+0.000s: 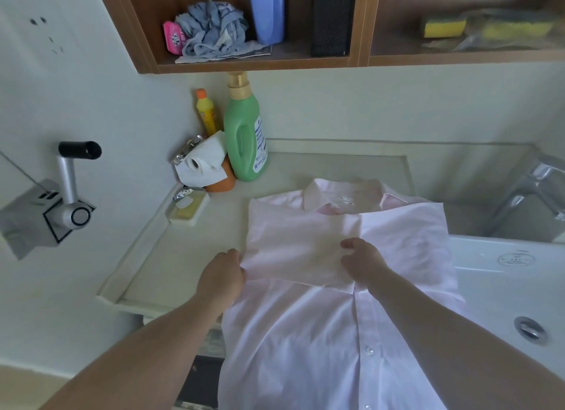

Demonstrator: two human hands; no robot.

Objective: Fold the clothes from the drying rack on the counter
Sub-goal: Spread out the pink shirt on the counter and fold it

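shirt (336, 333): pale pink, buttoned, on the counter (171, 256); long axis near to far, collar at far end
left hand (221, 276): pinched the folded panel's left edge
right hand (362, 261): gripped the panel's near right corner

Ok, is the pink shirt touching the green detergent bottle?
Apart. The head view shows bare counter between the pink shirt and the green detergent bottle, which stands behind its left shoulder.
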